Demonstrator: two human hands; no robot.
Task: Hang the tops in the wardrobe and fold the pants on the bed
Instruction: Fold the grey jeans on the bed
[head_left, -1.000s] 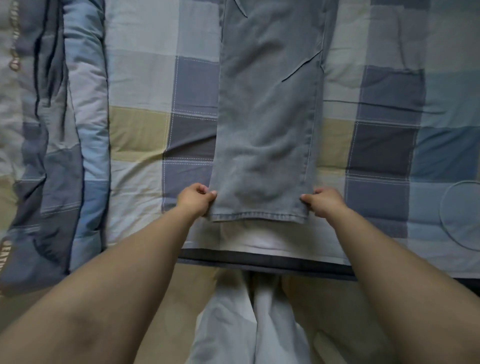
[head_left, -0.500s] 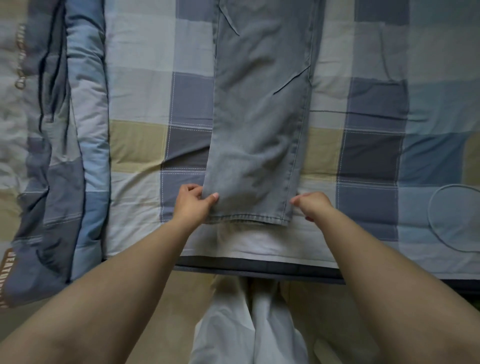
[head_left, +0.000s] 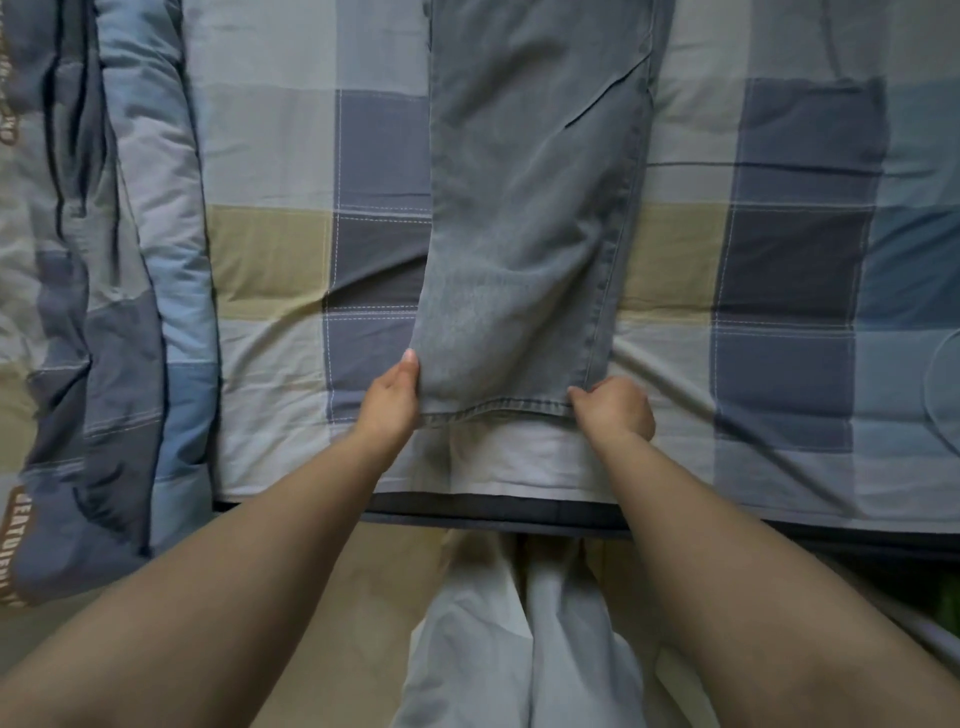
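Pants (head_left: 535, 208) hem between both grips

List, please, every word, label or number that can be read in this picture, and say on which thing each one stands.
"BEATU...": brown patch with pale capitals on the folded quilt at the lower left; only the first letters are legible, the rest is blurred and cut off.
A second brown print at the quilt's upper left edge: too blurred to read.
Grey jeans and checked bedsheet: no text visible.
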